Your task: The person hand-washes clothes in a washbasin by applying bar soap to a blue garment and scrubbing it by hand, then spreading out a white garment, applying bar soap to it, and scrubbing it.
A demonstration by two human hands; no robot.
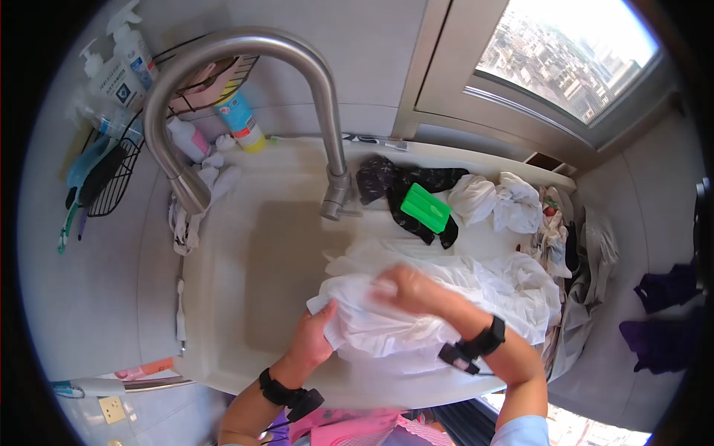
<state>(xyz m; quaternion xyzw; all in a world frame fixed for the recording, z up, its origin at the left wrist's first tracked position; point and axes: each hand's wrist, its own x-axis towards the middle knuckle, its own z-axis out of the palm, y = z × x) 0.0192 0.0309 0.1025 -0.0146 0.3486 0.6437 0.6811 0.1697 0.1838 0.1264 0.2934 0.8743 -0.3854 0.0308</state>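
Observation:
A wet white cloth garment (394, 320) lies bunched over the ribbed right side of the sink (223, 297). My left hand (314, 338) grips its left edge between thumb and fingers. Over the middle of the cloth, my right hand (405, 290) is curled closed and blurred by motion; whatever it may hold is hidden. Behind the cloth sits a green soap box (426, 208), resting on a black patterned cloth (405, 182). White bunched cloths (497, 202) lie to the right of the box.
A steel faucet (256, 41) arches over the basin. At the left wall, wire racks (123, 178) hold bottles and brushes. A toothbrush (375, 141) lies on the back rim. Folded fabrics (584, 260) are piled along the right edge, under the window (565, 59).

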